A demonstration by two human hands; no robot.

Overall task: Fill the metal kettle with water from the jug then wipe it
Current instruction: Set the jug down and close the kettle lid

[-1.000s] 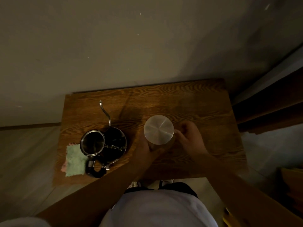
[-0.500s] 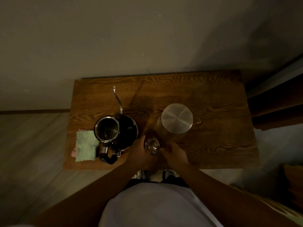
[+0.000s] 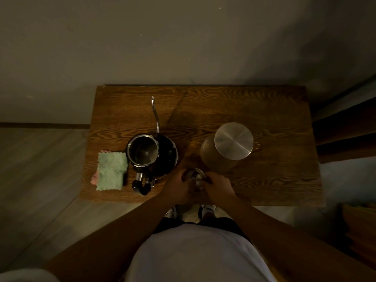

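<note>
A dim wooden worktop (image 3: 264, 98) stands against a plain wall. The metal kettle (image 3: 142, 150) sits open, spout pointing toward the wall. Just right of its handle, the left hand (image 3: 179, 186) and right hand (image 3: 217, 185) close together around a small shiny lid (image 3: 196, 176). The jug (image 3: 225, 151), lidded, stands further right of the kettle, nearer the right hand. A cloth (image 3: 109, 171) lies left of the kettle.

tabletop (image 3: 264, 102) far strip and right end: bare | left: cloth (image 3: 110, 173) just beside open kettle (image 3: 142, 149), spout (image 3: 155, 115) reaching back | centre-right: jug (image 3: 223, 157) | near edge between them: both hands block | kettle-jug gap: narrow
</note>
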